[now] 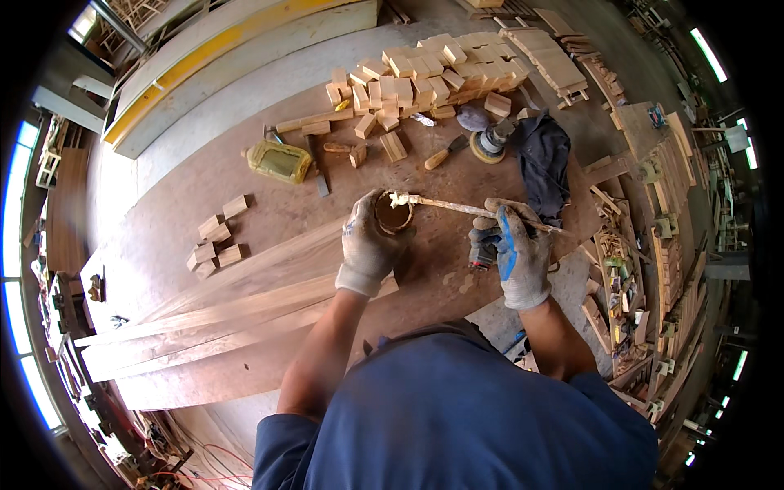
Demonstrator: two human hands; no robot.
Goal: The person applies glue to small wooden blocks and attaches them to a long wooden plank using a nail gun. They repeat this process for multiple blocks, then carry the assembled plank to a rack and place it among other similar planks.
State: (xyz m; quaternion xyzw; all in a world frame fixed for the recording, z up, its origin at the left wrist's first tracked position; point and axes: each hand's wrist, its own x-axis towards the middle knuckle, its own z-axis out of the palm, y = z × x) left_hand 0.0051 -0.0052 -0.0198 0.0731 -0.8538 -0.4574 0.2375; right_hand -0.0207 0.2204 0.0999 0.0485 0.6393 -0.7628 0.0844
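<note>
In my gloved left hand [367, 245] is a small round brown cup [395, 216], its open mouth facing up. My right hand [520, 249], in a white glove with blue on it, is closed round a thin wooden stick [461, 207]. A pale, pasty lump [400, 198] coats the stick's far end, at the cup's rim. Below the fingers of my right hand shows a dark object with a bit of red [482, 260]; its kind cannot be made out. Long wooden boards [212, 331] lie on the brown table [302, 192], left of my left forearm.
Many wooden blocks [416, 77] are piled at the table's far side, with a few more blocks [216, 233] at left. Nearer lie a yellowish plastic bottle [278, 161], a hammer [317, 167], a wooden-handled tool [446, 153], a sander [490, 143] and a dark cloth [545, 159].
</note>
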